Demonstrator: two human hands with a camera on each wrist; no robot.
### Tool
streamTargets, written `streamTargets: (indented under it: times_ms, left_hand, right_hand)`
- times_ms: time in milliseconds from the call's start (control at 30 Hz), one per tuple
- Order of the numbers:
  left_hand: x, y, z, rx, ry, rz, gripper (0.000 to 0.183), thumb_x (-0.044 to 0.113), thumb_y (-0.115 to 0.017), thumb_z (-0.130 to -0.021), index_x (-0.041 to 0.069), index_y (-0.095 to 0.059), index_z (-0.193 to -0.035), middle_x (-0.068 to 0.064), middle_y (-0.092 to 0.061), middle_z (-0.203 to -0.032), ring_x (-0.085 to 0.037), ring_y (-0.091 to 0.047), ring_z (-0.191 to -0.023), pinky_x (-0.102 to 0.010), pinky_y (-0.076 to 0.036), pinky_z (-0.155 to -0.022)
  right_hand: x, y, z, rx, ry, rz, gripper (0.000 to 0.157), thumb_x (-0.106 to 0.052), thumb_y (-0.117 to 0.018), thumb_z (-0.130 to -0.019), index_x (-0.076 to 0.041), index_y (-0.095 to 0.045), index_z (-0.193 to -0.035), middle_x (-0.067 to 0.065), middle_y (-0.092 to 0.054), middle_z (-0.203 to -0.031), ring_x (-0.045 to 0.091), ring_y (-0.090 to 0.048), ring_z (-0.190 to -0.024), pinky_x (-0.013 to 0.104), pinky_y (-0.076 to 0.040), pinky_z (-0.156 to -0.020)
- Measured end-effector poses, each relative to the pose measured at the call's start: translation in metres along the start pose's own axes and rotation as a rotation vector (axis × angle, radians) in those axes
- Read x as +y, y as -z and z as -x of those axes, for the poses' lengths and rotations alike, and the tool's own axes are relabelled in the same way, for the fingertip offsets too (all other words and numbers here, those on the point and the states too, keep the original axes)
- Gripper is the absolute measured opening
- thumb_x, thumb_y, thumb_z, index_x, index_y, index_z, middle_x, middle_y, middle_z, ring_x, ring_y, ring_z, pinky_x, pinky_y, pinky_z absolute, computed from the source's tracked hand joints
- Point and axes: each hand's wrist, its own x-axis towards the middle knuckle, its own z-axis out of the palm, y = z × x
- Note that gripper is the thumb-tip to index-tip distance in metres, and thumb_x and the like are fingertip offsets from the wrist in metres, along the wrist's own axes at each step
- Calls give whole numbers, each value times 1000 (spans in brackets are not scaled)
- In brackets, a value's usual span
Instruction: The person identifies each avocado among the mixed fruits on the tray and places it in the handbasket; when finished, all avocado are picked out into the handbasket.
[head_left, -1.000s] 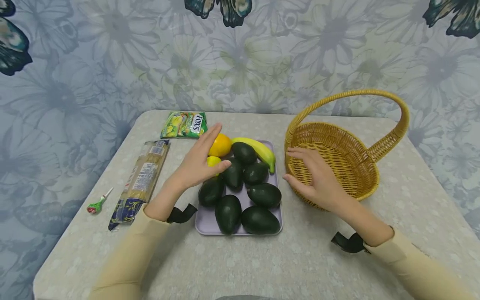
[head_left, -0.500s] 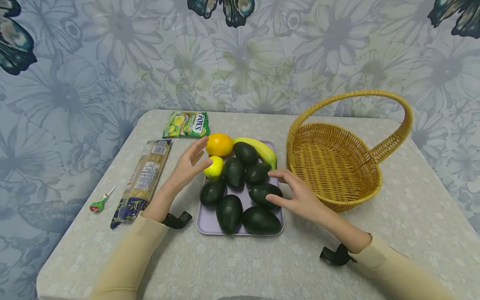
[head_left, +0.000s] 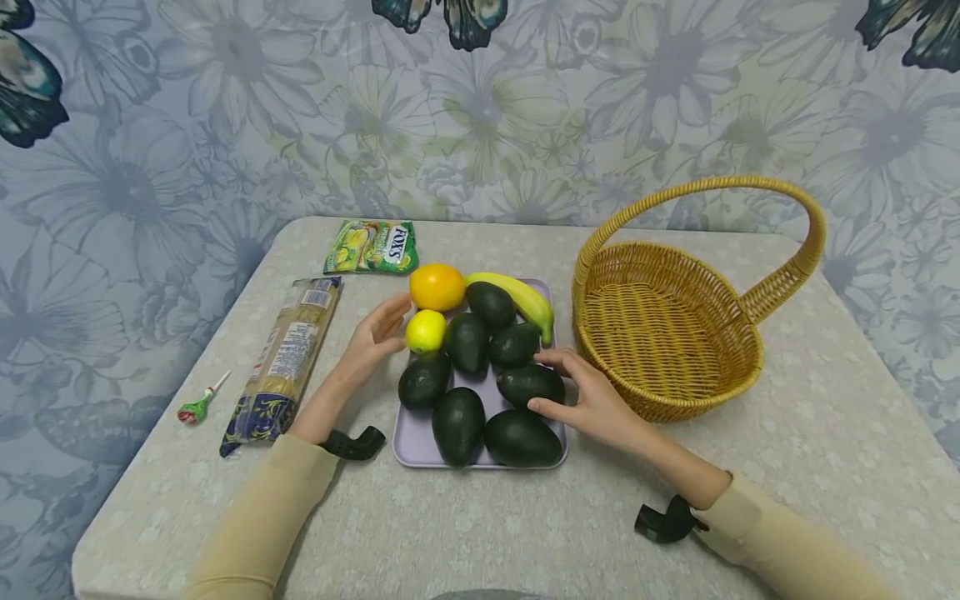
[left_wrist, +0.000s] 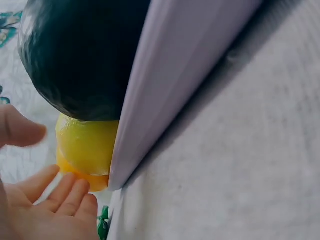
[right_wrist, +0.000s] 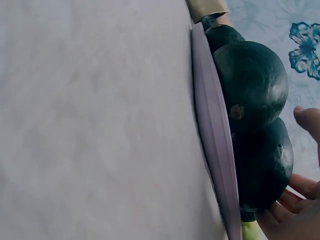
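Observation:
A lilac tray (head_left: 411, 452) holds several dark green avocados (head_left: 458, 427), a lemon (head_left: 425, 332), an orange (head_left: 437, 287) and a banana (head_left: 525, 302). My left hand (head_left: 372, 340) is at the tray's left side, beside the lemon and orange. Its fingers extend towards them in the left wrist view, thumb spread apart, nothing held. At the right rim my right hand (head_left: 588, 396) reaches over an avocado (head_left: 531, 386). In the right wrist view its fingers (right_wrist: 292, 205) lie along that avocado's end, while the thumb stands clear. Whether the fingertips touch it I cannot tell.
Right of the tray stands a wicker basket (head_left: 675, 400) with a tall handle. To the left lie a long pasta packet (head_left: 288, 354) and a lollipop (head_left: 197, 410). A green Fox's candy bag (head_left: 371, 247) lies at the table's back edge, near the wall.
My right hand has moved left from over the basket's edge to the avocado at the tray's right rim. My left hand has drawn back and lowered from above the orange to beside the lemon.

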Motion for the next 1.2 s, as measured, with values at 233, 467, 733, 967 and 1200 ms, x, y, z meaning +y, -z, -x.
streamTargets:
  times_ms: [233,467,733,967,1200]
  left_hand:
    - [-9,2,0,-42,100,-61,68,-13,-49,-85,-11,-18,-145,-28,-20,-149,-38,-19,-138,-43,-16,-113]
    - [-11,2,0,-86,131,-129,66,-13,-50,-86,-7,-22,-146,-23,-22,-151,-33,-20,-139,-41,-16,-114]
    - [-11,2,-2,-96,161,-168,71,-14,-48,-85,-2,-19,-148,-16,-19,-154,-28,-20,-140,-40,-18,-113]
    - [-8,1,-3,-100,168,-184,72,-14,-48,-85,-2,-17,-149,-16,-18,-154,-27,-20,-140,-39,-19,-113]
    - [-8,1,-1,-98,181,-207,71,-12,-50,-86,-2,-18,-149,-16,-18,-154,-27,-20,-140,-39,-19,-113]
  right_hand:
    - [10,-5,0,14,-49,-31,59,-28,-75,-81,-10,-49,-131,3,-50,-133,19,-46,-123,40,-41,-100]
    - [18,-9,-1,18,-56,-59,63,-15,-77,-78,-4,-48,-132,11,-50,-134,25,-45,-125,42,-38,-103]
    - [25,-7,-2,1,-13,41,65,-15,-77,-78,-3,-46,-134,11,-51,-133,25,-47,-122,42,-42,-99]
    - [18,-4,-4,7,54,44,64,-11,-77,-77,0,-47,-133,15,-54,-127,29,-53,-115,44,-46,-93]
    - [10,-4,-1,79,113,60,60,-17,-80,-75,0,-54,-126,11,-59,-119,25,-56,-110,43,-49,-88]
